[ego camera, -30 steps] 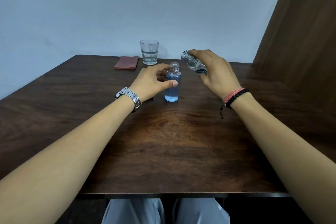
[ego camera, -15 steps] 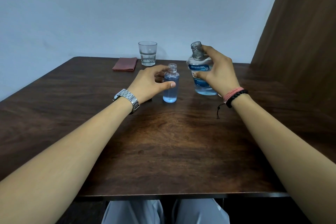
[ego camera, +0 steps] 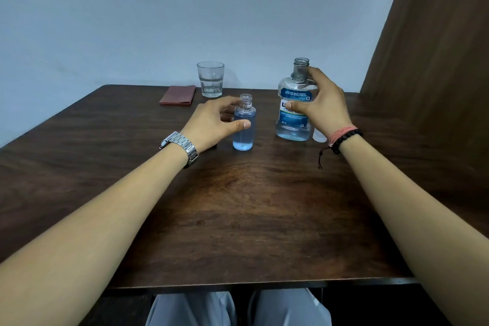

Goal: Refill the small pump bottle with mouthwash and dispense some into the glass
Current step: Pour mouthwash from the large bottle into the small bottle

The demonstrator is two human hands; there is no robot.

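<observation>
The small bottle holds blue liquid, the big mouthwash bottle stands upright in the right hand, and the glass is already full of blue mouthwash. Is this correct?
Not fully. In the head view the glass is clear with no blue liquid in it. The rest holds: the small bottle holds blue liquid, and the right hand grips the upright mouthwash bottle.

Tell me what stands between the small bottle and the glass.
Nothing visible stands between them. The small bottle, gripped by the left hand, has bare table behind it up to the glass; the folded cloth lies off to the left.
</observation>
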